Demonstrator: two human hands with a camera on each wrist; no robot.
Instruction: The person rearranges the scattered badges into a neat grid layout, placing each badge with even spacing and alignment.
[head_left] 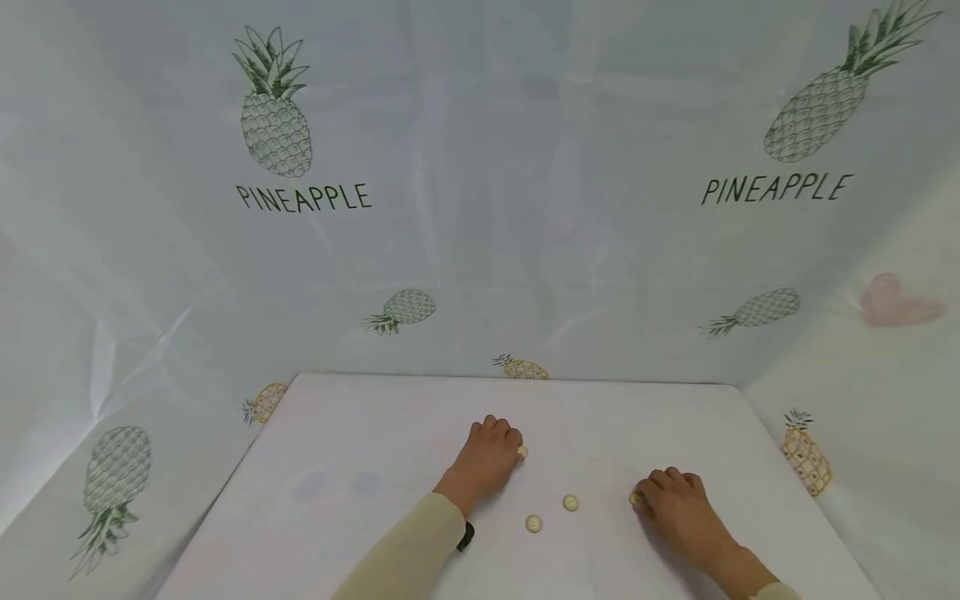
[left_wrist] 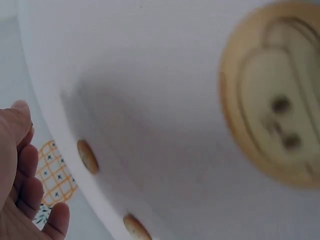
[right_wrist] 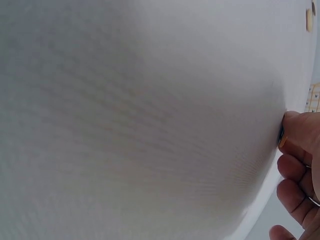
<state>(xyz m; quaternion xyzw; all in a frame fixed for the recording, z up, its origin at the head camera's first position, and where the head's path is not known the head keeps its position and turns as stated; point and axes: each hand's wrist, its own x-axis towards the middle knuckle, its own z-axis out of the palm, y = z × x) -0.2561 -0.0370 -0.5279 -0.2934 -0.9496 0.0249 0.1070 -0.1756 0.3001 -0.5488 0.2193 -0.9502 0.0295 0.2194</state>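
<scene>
In the head view my left hand (head_left: 491, 457) is over the middle of the white table, pinching a small round wooden disc (head_left: 522, 452) at its right side. The left wrist view shows the thumb and index finger together, with only a sliver of the disc visible. My right hand (head_left: 678, 510) is low at the right, its thumb and finger pinching another disc (head_left: 636, 498) by the tabletop. Between the hands lie two more pale discs, one nearer (head_left: 533, 523) and one farther (head_left: 571, 502). Close to the left wrist camera, a disc (left_wrist: 275, 115) shows a drawn face and dark dots.
A white cloth covers the table (head_left: 360, 433), whose far edge meets a hanging white sheet (head_left: 517, 208) printed with pineapples. More sheet hangs along the left and right sides. A dark band (head_left: 466, 537) shows at the left wrist.
</scene>
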